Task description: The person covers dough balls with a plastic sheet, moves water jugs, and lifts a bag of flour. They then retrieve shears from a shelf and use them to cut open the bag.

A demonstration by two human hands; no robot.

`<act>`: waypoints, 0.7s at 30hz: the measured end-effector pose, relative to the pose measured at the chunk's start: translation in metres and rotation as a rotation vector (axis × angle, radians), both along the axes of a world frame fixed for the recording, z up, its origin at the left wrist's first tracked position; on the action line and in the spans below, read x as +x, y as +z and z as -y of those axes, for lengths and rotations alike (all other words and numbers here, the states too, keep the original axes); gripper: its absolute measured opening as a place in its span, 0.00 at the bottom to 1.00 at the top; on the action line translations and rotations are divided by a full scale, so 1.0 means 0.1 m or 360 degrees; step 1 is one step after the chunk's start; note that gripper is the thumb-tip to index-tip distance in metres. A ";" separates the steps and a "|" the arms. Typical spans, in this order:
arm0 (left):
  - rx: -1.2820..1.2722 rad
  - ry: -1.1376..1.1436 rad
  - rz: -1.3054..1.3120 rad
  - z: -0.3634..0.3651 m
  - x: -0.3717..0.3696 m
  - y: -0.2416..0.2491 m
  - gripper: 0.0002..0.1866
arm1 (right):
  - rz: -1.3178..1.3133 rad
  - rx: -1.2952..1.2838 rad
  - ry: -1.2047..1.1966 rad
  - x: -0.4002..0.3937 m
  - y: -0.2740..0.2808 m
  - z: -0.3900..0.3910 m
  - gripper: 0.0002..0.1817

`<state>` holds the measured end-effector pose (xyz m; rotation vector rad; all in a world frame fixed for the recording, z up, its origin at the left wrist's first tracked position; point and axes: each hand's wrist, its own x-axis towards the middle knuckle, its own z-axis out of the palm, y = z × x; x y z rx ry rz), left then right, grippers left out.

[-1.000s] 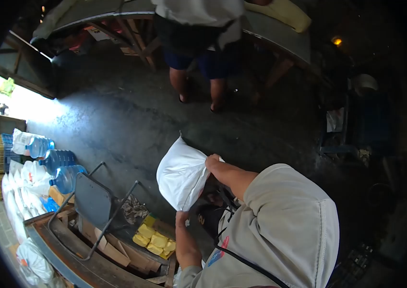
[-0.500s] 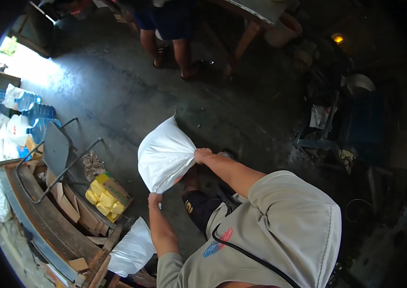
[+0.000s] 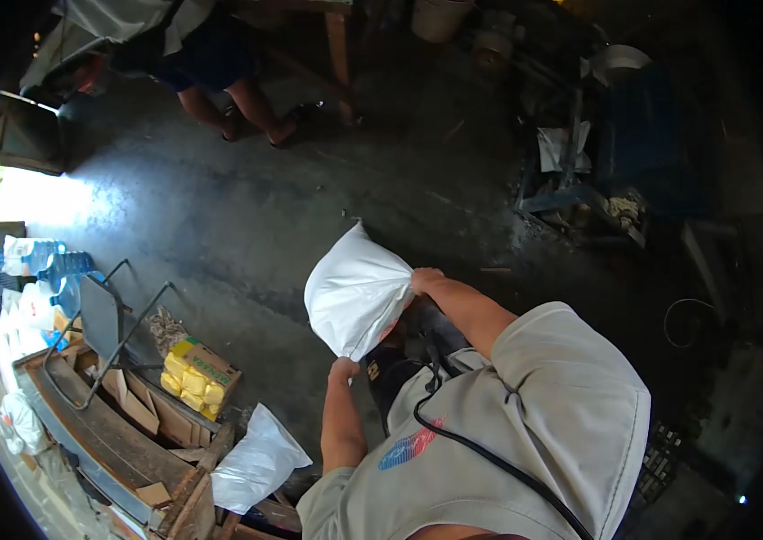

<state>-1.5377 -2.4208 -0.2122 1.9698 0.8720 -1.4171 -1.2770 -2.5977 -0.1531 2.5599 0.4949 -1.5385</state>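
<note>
A full white sack (image 3: 354,292) hangs in front of my body, held by two of its corners. My left hand (image 3: 343,369) is closed round the lower corner, where the cloth bunches up. At the right-hand corner, my right hand (image 3: 425,280) grips the gathered material with its fingers wrapped round it. The far tip of the sack points away from me. Part of my leg and a foot are hidden beneath the sack. A second white sack (image 3: 255,461) rests to the left of my left forearm, by the wooden bench.
On the left are a wooden bench (image 3: 121,450) with cardboard pieces, a metal-framed chair (image 3: 103,315), a box of yellow packs (image 3: 192,378) and blue water jugs (image 3: 67,270). A person's legs (image 3: 251,108) stand ahead. A metal frame (image 3: 570,193) stands at right.
The view has shifted, so the room's things sit differently. I still hold the sack by both corners, and it appears further right in view. The person ahead now appears further left.
</note>
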 end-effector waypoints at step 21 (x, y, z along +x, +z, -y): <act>0.0237 -0.1633 0.0059 2.15 2.77 1.58 0.17 | -0.0185 0.0392 -0.1307 -0.89 -0.02 3.55 0.19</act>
